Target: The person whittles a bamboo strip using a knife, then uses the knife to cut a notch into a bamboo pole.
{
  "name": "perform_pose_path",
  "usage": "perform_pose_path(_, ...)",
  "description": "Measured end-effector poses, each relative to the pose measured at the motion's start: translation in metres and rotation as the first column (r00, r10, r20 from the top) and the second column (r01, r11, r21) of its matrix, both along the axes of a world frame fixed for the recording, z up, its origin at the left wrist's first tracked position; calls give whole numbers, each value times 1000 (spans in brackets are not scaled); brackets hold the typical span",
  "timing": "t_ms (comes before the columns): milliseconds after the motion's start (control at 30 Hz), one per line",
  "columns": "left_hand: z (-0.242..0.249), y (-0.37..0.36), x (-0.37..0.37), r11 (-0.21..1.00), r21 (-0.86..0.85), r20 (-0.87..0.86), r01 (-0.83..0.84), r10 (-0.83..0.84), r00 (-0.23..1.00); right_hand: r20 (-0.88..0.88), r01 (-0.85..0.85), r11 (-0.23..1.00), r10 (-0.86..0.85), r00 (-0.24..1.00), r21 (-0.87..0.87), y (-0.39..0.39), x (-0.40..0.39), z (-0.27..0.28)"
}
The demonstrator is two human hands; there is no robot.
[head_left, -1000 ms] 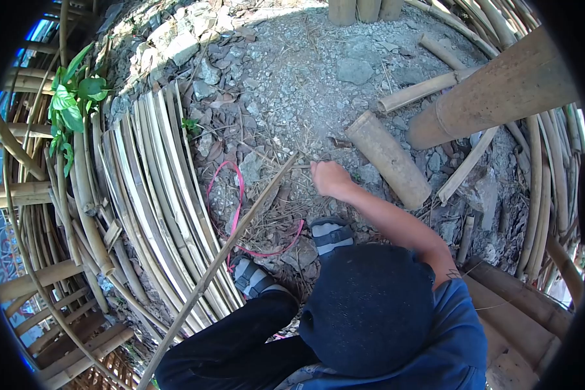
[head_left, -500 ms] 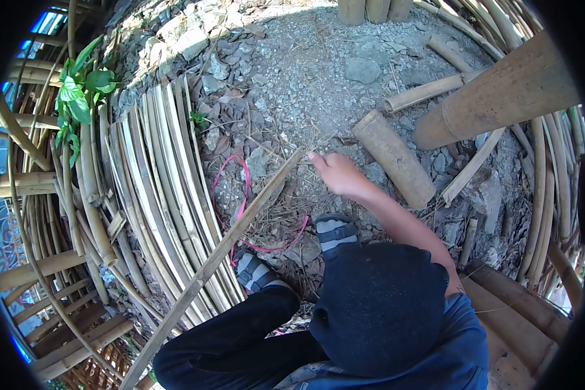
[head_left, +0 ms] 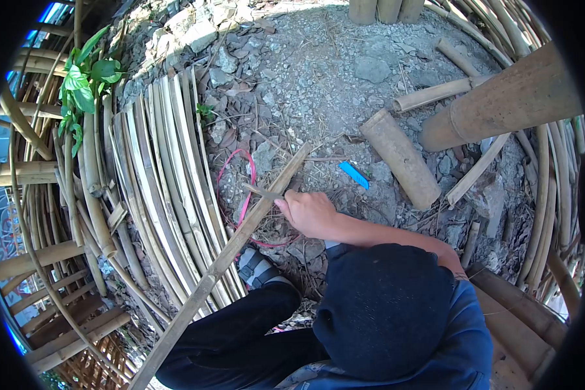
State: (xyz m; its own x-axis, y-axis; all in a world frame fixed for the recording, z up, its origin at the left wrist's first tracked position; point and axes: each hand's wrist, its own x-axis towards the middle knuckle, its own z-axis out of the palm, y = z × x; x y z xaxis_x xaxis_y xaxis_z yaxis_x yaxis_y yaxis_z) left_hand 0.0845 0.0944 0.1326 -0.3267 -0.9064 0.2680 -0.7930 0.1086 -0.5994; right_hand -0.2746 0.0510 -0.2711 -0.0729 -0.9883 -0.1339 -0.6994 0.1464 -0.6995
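My right hand (head_left: 311, 214) is closed around a short, narrow, grey-brown blade-like piece (head_left: 261, 192), whose exact kind I cannot make out. The piece crosses over a long split bamboo strip (head_left: 221, 263), with the hand close beside the strip's upper part. This strip runs slantwise from mid-ground to the lower left, past my bent leg. My left hand is out of sight. A bright blue object with dark slanted marks (head_left: 354, 175) lies on the ground beyond my right hand. Around the strip loops a pink cord (head_left: 250, 169) on the dirt.
A row of split bamboo strips (head_left: 169, 169) lies at left. A cut bamboo piece (head_left: 400, 159) and a thick bamboo post (head_left: 500, 97) are at right. A leafy green plant (head_left: 84, 78) grows by the bamboo fence. My dark cap (head_left: 380, 312) covers part of the view.
My right hand has moved down and left from the strip's upper end. The blade-like piece now shows in it, and the blue object has come into sight on the ground.
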Motion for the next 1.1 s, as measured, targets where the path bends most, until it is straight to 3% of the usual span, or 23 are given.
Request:
perform_pose_path(33, -1, -4, -3, 1000, -1, 0, -1, 1, 1000, -33, -5, 1000, 5, 999, -1, -4, -9, -3)
perform_pose_path(100, -6, -10, -6, 972, -101, 8, 214, -215, 977, -26, 8, 1000, -8, 1000, -24, -7, -6, -9)
perform_pose_path(133, -6, -5, 0, 972, -98, 5, 213, -213, 977, -15, 20, 999, -21, 1000, -35, -5, -5, -12)
perform_pose_path(200, -2, 3, 16, 999, 2, 61, -41, 40, 997, -13, 52, 998, -52, 999, 38, -4, 2, 8)
perform_pose_path(333, -4, -2, 13, 998, 18, -35, -53, 54, 998, 61, -39, 998, 42, 997, -47, 3, 2, 16)
perform_pose_path(400, -8, -8, -9, 996, -41, -172, 85, -91, 981, -10, 38, 998, -38, 999, -53, -4, -18, -14)
perform_pose_path(433, -9, -6, -4, 996, -44, -174, 80, -86, 981, -48, -19, 993, 14, 999, -120, -5, -21, -26)
perform_pose_path(533, -1, -2, 13, 999, 2, -10, -37, 37, 999, -49, 12, 998, -15, 999, -66, -3, -16, -20)
perform_pose_path(633, -11, -3, 4, 996, -29, -103, 88, -91, 991, -45, 6, 997, -10, 999, -80, 2, -6, -7)
perform_pose_path(700, -10, -2, 13, 998, -16, -90, 53, -54, 994, -45, -61, 995, 58, 997, -73, 9, 4, 14)
perform_pose_path(767, -7, -4, 25, 1000, -3, -75, 29, -29, 997, -64, -13, 997, 9, 998, -78, 2, -10, -12)
perform_pose_path(867, -12, -1, 30, 993, -14, -38, 114, -115, 993, -124, -39, 995, 27, 992, -89, -6, -24, -20)
perform_pose_path(933, -9, -5, 26, 998, 36, -121, 45, -40, 992, -6, 55, 998, -55, 998, -7, 0, -8, -18)
perform_pose_path(967, -9, -17, 25, 946, -1, 18, 325, -324, 946, -10, 52, 999, -52, 999, -13, -1, -10, -17)
perform_pose_path(1000, -10, -18, 20, 947, -14, 15, 320, -320, 947, -43, 55, 998, -56, 997, -37, -2, -16, -16)
perform_pose_path(1067, -3, -16, 3, 857, 1, 267, 515, -496, 826, -85, 60, 996, -66, 994, -71, 1, -17, -16)
perform_pose_path(1100, -5, -15, 4, 864, 1, 276, 504, -485, 830, -64, 71, 995, -75, 995, -63, 2, -18, -16)
